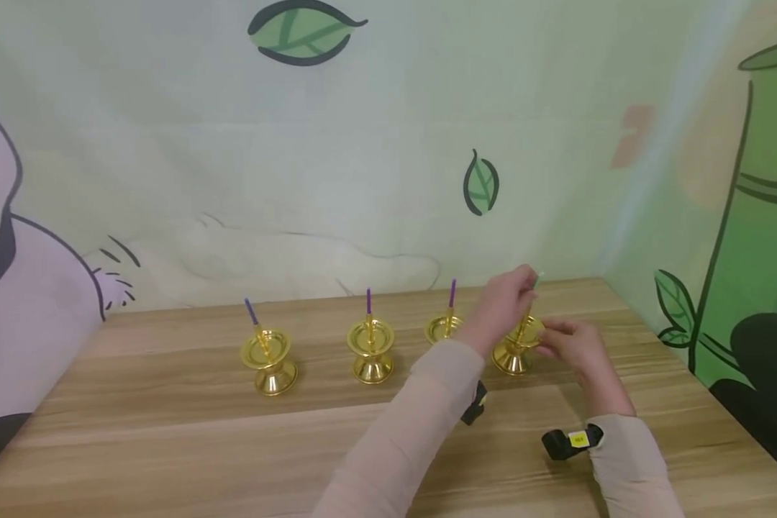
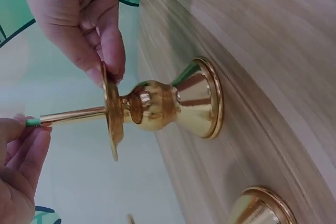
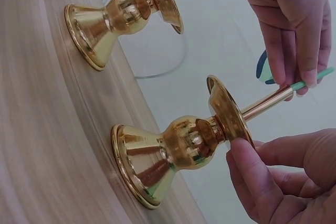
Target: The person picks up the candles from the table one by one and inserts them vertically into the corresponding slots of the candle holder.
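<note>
My left hand (image 1: 506, 296) pinches a thin green candle (image 3: 326, 72) between thumb and fingers. In the right wrist view the candle's lower end meets the top of the slim gold tube (image 3: 270, 103) on the rightmost gold candle holder (image 1: 513, 358). My right hand (image 1: 573, 347) grips the rim of that holder's round dish (image 2: 113, 124) between thumb and fingers, from the right side. The holder stands upright on its flared base (image 2: 202, 100). In the left wrist view, fingers hide most of the candle, with only a short green piece showing.
Three more gold candle holders stand in a row to the left, one with a blue candle (image 1: 251, 311) that leans left and two with purple candles (image 1: 369, 301). The wooden table (image 1: 168, 446) meets a printed wall (image 1: 362, 180) behind them.
</note>
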Demonstrator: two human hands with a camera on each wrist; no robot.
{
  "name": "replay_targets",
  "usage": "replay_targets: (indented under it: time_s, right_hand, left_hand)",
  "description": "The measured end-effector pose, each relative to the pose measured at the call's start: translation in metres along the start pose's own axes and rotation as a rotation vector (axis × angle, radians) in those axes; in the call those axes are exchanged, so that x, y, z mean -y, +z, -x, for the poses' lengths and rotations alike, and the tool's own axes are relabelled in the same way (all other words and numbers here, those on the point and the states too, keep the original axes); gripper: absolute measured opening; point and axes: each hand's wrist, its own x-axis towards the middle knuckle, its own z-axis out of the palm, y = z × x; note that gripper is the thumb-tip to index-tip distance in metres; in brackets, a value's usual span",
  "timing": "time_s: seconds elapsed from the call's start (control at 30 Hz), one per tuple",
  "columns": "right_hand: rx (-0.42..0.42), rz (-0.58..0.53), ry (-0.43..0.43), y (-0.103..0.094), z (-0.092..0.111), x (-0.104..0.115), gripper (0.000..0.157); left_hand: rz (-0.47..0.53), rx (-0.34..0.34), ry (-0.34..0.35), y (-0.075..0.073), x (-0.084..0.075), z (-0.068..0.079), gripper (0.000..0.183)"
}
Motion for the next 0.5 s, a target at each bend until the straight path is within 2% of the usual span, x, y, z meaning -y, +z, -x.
replay_targets:
  time_s: [0.23,0.5]
  right_hand:
    - [-0.004,0.012,-0.004,0.0019,-0.0003,0.0016,0.045]
    - [-0.001,0.038,0.015,0.0019,0.0006,0.0027,0.045]
  left_hand:
    - [0.074,-0.018,-0.023,0.0027,0.0060,0.0035,0.015]
    - [0.082,0.003,-0.070,0.0049,0.0050,0.0046,0.018]
